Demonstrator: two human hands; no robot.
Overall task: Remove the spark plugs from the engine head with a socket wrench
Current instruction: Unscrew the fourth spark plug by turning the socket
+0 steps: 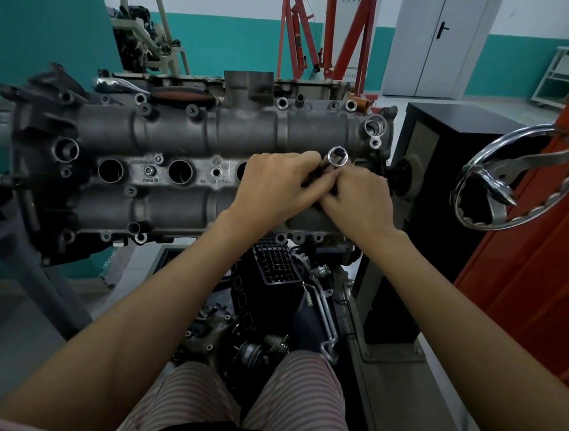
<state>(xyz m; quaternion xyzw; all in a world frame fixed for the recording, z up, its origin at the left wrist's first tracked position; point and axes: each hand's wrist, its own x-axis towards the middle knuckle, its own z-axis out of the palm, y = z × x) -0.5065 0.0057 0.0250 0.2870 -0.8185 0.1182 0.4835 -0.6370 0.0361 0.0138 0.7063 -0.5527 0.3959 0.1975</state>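
A person's 2 bare forearms reach forward over a grey engine head [180, 130] mounted on a stand. The hands meet above the right part of the head. The left hand [272, 186] and the right hand [360, 201] touch each other, fingers curled around a dark socket tool [336, 158] whose shiny open end points up toward the camera. 2 round spark plug holes [111, 170] lie open in the head's middle row to the left; a 3rd is partly hidden by the left hand. A red-and-black tool handle [183, 94] rests on the far edge of the head. A chrome handwheel [517, 177] sits to the right. A red engine hoist [327, 30] stands in the background.
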